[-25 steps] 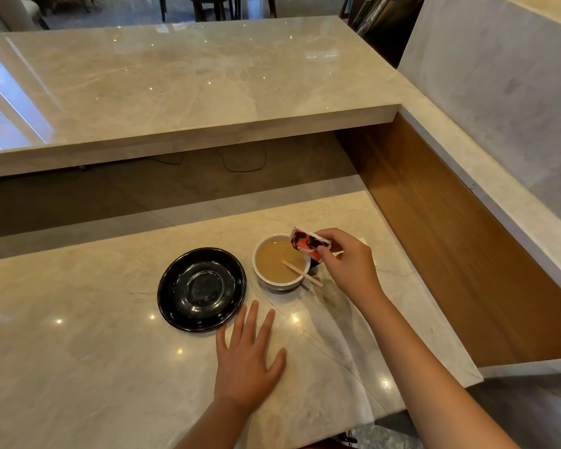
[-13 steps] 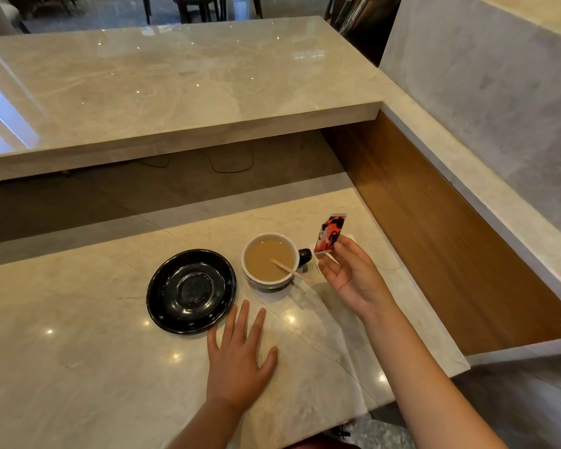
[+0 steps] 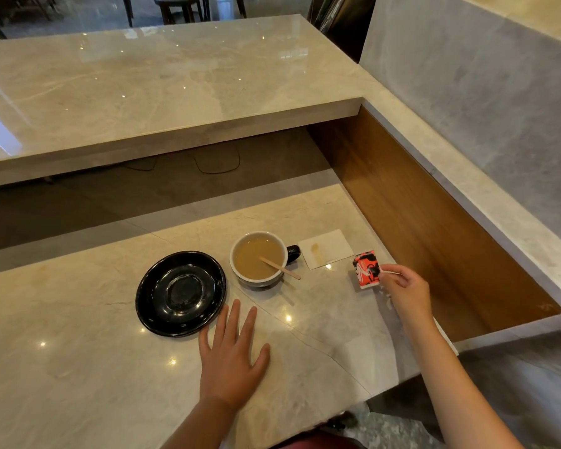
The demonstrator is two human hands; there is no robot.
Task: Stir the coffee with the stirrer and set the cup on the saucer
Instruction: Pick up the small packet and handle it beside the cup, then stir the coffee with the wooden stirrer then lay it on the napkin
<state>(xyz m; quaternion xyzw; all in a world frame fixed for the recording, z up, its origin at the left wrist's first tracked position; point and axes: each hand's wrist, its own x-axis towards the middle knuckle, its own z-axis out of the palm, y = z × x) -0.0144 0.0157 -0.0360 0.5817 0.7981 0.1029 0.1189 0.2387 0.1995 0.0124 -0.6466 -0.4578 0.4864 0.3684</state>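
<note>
Here the stirrer leans in the milky-coffee cup; right hand pinches a packet, left flat.

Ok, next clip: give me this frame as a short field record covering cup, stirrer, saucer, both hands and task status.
cup: on counter, right of saucer, holds milky coffee
stirrer: wooden, leaning in cup
saucer: black, empty
napkin: stained, beyond cup handle
left hand: flat on counter
right hand: pinching red sachet
status: cup not yet on saucer
</note>
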